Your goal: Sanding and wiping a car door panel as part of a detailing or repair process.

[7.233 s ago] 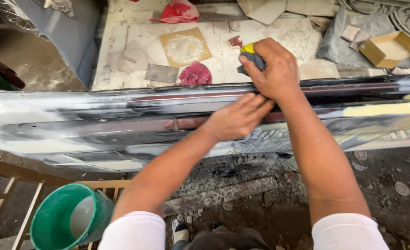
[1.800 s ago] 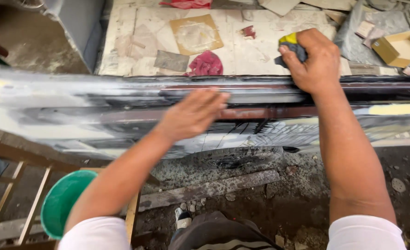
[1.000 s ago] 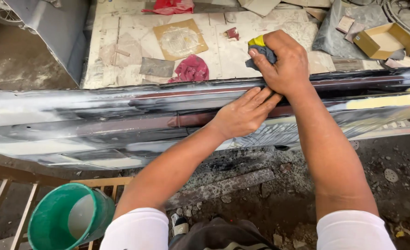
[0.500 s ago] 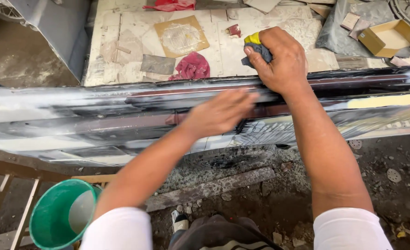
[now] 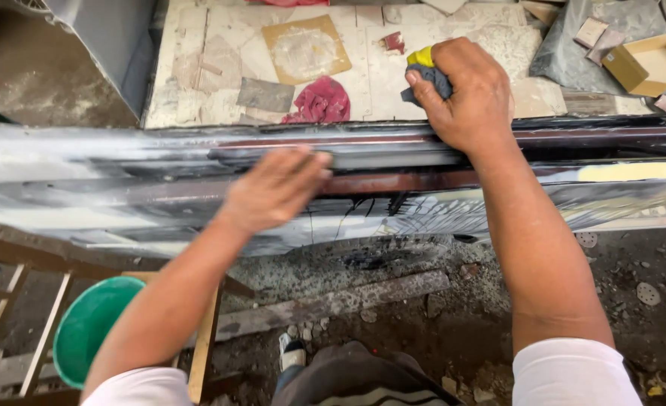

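Leftward since before, the flat, open left hand (image 5: pixel 273 188) rubs the glossy slab (image 5: pixel 85 180); right hand (image 5: pixel 464 94) clamps a grey cloth (image 5: pixel 427 79).

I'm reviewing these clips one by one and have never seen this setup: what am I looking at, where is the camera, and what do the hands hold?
There is no machine here, only a person's two bare hands, filmed by a camera on that person's head looking down. A long glossy moulding lies across the view. The left hand, blurred, lies flat on it and holds nothing visible. The right hand grips a grey rag and something yellow at the far edge. Beyond lie a pale board, a red cloth and a cardboard box. A green bucket stands below.
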